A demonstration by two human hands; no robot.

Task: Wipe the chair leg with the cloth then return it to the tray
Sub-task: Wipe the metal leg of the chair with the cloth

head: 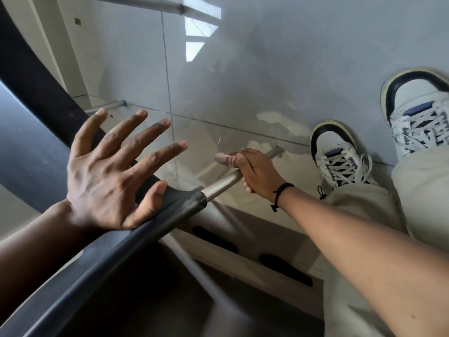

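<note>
Chair leg gripped with cloth, low over the tiled floor

Chair leg (pixel 222 182), a silver tube, slants from the black seat frame (pixel 136 229) down toward the grey floor (pixel 243 81). Left hand (pixel 109 176) rests on the frame, fingers spread apart. Right hand (pixel 257 171) has its fingers clamped round the leg, pressing a pinkish cloth (pixel 224 158) against it.

— What's the floor like?
— Large glossy grey tiles (pixel 279 69) with thin dark grout lines (pixel 167 93).
— Any light?
— Bright window reflections (pixel 199 27) on the tiles, top centre. A pale wall panel (pixel 48 45) stands at the left.
</note>
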